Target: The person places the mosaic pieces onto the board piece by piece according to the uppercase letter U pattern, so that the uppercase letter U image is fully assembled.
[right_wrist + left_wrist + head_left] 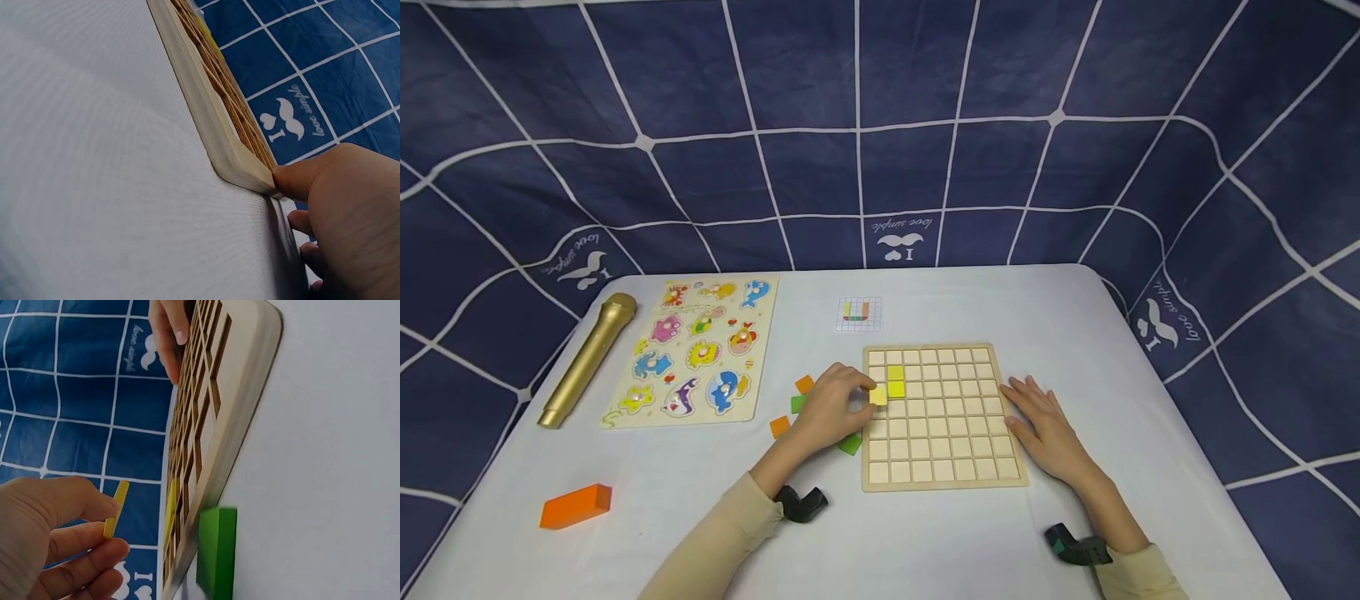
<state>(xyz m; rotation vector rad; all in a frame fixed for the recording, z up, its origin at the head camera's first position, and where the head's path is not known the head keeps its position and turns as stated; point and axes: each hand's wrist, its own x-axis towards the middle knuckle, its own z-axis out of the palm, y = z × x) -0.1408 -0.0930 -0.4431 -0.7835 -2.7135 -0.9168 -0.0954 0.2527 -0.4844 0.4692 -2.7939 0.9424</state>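
Between thumb and fingertips, my left hand [831,408] pinches a yellow square tile [877,395] over the left edge of the wooden grid board [946,475]. The left wrist view shows that tile [116,509] edge-on, raised above the board. Two yellow tiles [896,389] sit in the grid, one behind the other, near its upper left. My right hand [1047,429] rests at the board's right edge with its fingers extended. In the right wrist view, the thumb [300,178] touches the board's rim near a corner.
Orange tiles [780,427] and green tiles [849,444] lie left of the board, partly under my left hand. Behind the board is a small pattern card [859,315]. Farther left are an animal peg puzzle [688,354], a gold microphone [587,362] and an orange block [576,507].
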